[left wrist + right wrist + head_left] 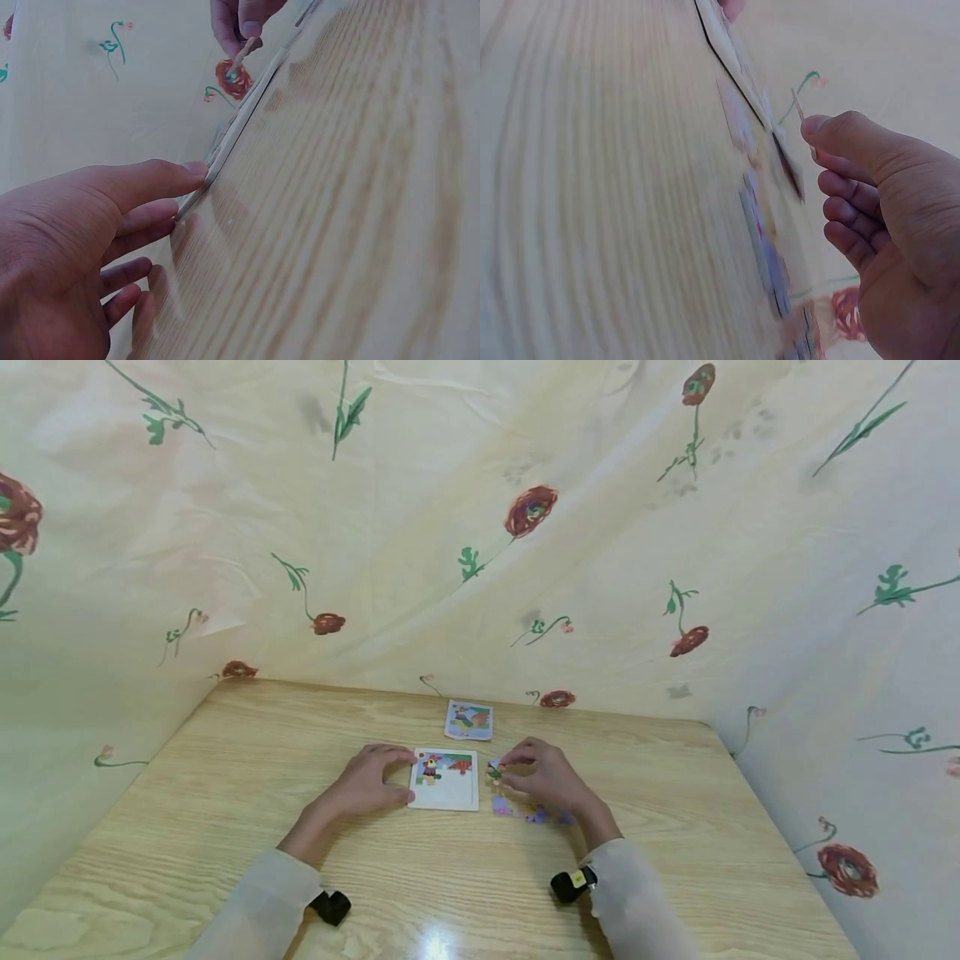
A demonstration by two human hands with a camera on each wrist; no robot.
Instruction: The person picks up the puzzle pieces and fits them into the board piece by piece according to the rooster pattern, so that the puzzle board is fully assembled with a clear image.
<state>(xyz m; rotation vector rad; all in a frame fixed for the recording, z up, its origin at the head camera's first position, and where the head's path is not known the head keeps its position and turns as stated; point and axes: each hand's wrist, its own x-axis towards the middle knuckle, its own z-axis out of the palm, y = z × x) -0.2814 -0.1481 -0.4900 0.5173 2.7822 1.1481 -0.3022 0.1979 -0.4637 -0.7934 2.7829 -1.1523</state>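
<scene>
A white square puzzle tray (444, 803) lies on the table, partly filled with pieces showing a cartoon animal at upper left and a red-brown shape at upper right. My left hand (371, 779) rests along its left side, thumb at the near corner and forefinger at the far corner. In the left wrist view, the thumb (161, 182) touches the tray's thin edge. To the right of the tray, my right hand (546, 772) pinches a small puzzle piece (494, 771) between thumb and forefinger; the right wrist view shows this piece (798, 105) edge-on, raised above the table.
Several loose puzzle pieces (536, 814) lie right of the tray, below the right hand. Behind the tray is a square picture card (468, 720). The wooden table (420, 877) meets a flower-patterned cloth (405, 543) at the back and sides.
</scene>
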